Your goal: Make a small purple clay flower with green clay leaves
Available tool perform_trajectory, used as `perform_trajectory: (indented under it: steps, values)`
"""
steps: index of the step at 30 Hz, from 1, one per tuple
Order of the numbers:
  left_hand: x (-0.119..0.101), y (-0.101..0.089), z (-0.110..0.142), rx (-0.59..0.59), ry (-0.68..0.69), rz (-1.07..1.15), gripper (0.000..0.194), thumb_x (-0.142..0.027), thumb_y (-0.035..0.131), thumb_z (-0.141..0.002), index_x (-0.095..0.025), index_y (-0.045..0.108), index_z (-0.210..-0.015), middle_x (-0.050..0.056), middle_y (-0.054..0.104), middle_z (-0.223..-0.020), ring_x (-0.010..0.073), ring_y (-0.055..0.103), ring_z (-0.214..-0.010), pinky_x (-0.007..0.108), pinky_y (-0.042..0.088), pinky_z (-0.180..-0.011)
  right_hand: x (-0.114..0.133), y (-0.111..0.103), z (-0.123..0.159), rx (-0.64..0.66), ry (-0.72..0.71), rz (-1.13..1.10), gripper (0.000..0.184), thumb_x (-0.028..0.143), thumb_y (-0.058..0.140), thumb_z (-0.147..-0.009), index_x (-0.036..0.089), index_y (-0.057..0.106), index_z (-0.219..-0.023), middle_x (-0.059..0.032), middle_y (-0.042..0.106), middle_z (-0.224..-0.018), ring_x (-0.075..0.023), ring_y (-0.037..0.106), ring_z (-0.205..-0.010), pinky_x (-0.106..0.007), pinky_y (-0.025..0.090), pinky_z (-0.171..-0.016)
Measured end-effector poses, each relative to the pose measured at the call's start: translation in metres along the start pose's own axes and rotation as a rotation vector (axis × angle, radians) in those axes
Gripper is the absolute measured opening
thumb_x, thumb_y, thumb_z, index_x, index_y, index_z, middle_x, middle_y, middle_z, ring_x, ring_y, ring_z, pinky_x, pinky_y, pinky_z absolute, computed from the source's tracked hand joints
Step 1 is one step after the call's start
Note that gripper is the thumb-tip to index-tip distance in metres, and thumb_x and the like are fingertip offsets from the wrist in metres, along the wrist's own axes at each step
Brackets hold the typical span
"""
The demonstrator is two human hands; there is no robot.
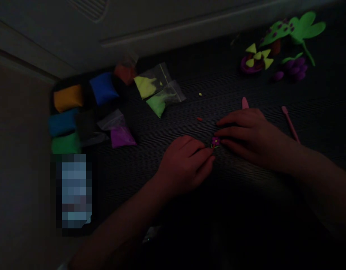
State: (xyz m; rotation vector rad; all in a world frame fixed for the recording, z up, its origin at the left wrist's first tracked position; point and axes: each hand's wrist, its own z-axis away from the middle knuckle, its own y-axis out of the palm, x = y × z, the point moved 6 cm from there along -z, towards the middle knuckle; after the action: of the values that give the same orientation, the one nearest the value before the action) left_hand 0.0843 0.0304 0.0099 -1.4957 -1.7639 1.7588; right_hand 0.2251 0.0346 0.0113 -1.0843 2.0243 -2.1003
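Note:
A tiny purple clay flower [215,141] with a yellow centre and a thin green edging below lies on the dark table between my hands. My left hand [186,163] is curled, its forefinger and thumb closed at the flower's lower left edge. From the right comes my right hand [246,135], fingers stretched out and slightly apart, tips beside the flower. A pink flat tool [245,102] shows partly from behind my right hand. Just up and left of the flower is a small red clay piece [199,119]. The picture is dim, so the exact contact is hard to see.
Clay packets stand at left, among them orange [68,98], blue [104,89] and purple [122,135]. Open bags of yellow [146,86] and green clay [156,105] lie mid-table. A clay bowl [252,68], clay grapes [296,69] and pink stick [291,123] are right. A pixelated object [74,191] is lower left.

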Motion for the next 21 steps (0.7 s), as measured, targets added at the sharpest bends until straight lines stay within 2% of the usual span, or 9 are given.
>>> perform_trajectory:
  steps: [11,18,21]
  values:
    - [0.007,-0.008,-0.002,-0.102,-0.111,0.12,0.017,-0.021,0.054,-0.077,-0.015,0.062,-0.091,0.003,0.061,-0.083,0.0123,0.052,-0.077,0.029,0.044,-0.074,0.0,0.0,0.001,0.002,-0.015,0.015,0.023,0.026,0.049,-0.081,0.023,0.06,-0.1,-0.006,0.058,-0.108,-0.0211,0.051,-0.101,-0.043,0.032,-0.09]
    - [0.012,-0.013,-0.004,-0.183,-0.181,0.2,0.016,-0.024,0.053,-0.079,-0.015,0.063,-0.088,0.004,0.063,-0.082,0.0121,0.054,-0.08,0.029,0.044,-0.078,0.007,0.002,0.007,-0.108,-0.134,0.014,0.022,0.024,0.054,-0.078,0.027,0.058,-0.099,-0.0062,0.058,-0.107,-0.022,0.053,-0.097,-0.044,0.036,-0.089]
    - [0.017,-0.014,-0.004,-0.198,-0.213,0.236,0.017,-0.025,0.052,-0.08,-0.016,0.064,-0.088,0.004,0.063,-0.082,0.0121,0.055,-0.081,0.03,0.043,-0.079,0.008,0.005,0.007,-0.083,-0.14,0.0,0.024,0.026,0.051,-0.08,0.027,0.057,-0.103,-0.0053,0.057,-0.108,-0.0222,0.052,-0.099,-0.046,0.036,-0.09]
